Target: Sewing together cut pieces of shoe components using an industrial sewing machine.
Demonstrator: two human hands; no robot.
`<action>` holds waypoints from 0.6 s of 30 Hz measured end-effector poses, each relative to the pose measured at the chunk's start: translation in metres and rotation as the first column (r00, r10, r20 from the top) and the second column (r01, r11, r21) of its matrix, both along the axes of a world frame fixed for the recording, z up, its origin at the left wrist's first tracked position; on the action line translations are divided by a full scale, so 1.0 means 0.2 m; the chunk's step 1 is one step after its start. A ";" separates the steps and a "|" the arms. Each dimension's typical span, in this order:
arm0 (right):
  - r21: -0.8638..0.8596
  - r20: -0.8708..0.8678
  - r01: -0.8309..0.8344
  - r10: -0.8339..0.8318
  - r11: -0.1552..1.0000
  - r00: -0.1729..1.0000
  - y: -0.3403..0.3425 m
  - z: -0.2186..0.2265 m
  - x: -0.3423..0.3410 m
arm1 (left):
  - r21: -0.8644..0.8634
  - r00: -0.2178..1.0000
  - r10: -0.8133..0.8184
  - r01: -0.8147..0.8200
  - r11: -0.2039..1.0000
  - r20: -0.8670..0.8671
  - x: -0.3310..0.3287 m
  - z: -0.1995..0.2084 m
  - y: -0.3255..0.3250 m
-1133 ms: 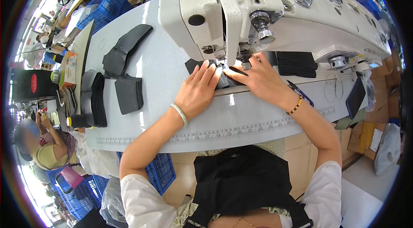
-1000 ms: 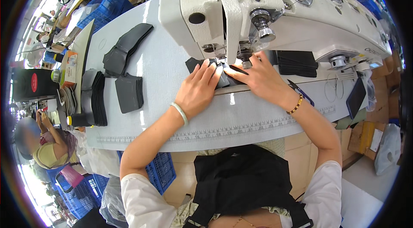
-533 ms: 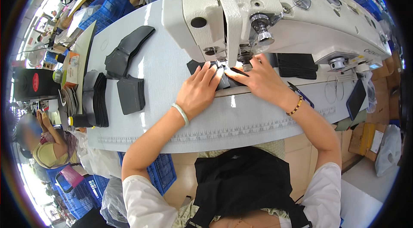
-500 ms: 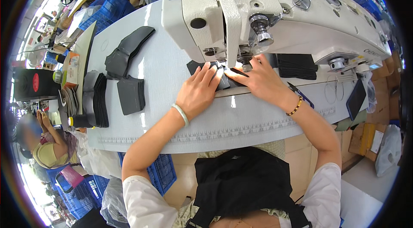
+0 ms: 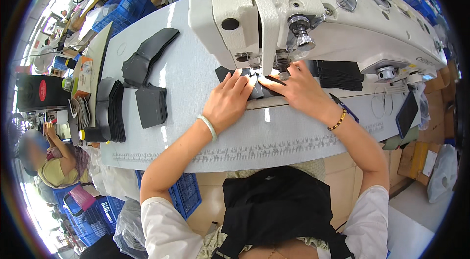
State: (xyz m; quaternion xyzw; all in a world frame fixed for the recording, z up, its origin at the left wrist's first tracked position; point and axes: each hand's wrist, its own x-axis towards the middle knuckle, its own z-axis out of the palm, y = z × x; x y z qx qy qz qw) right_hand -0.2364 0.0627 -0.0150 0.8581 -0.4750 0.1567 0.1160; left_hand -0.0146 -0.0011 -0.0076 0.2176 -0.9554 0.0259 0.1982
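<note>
A white sewing machine [image 5: 245, 14] stands over the table, its needle area just above my fingertips. Beneath it lies a dark grey flat piece [image 5: 255, 93], apparently leather-like, partly covered by my hands. My left hand [image 5: 226, 100] rests on this piece with its fingers stretched out flat, left of the needle. On the other side my right hand [image 5: 306, 90] lies on the piece, thumb pointing toward the needle and fingers spread away from it. The machine head hides some of the right fingertips. Whether either hand pinches an edge is not visible.
Stacked dark pieces [image 5: 151, 106] lie at left, with a thicker stack [image 5: 116, 112] beside a black thread cone [image 5: 93, 135]. More black pieces [image 5: 340, 75] sit right of my hands. A phone [image 5: 406, 114] and snips [image 5: 344, 108] lie at right. A seated person [image 5: 58, 161] is far left.
The whole view has shifted slightly. Both hands stay on the dark piece by the needle, with hardly any visible movement.
</note>
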 end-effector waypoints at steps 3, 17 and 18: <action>-0.047 0.000 -0.012 0.012 0.999 1.000 0.00 0.03 0.01 | -0.028 1.000 -0.029 0.028 0.999 -0.012 0.01 -0.01 0.01; -0.138 0.094 -0.148 0.161 0.979 0.982 0.00 -0.04 0.05 | -0.085 0.998 -0.063 0.064 0.994 0.006 0.01 -0.03 0.02; -0.146 0.092 -0.147 0.161 0.978 0.983 0.00 -0.03 0.05 | -0.084 0.998 -0.063 0.063 0.994 0.006 0.01 -0.03 0.02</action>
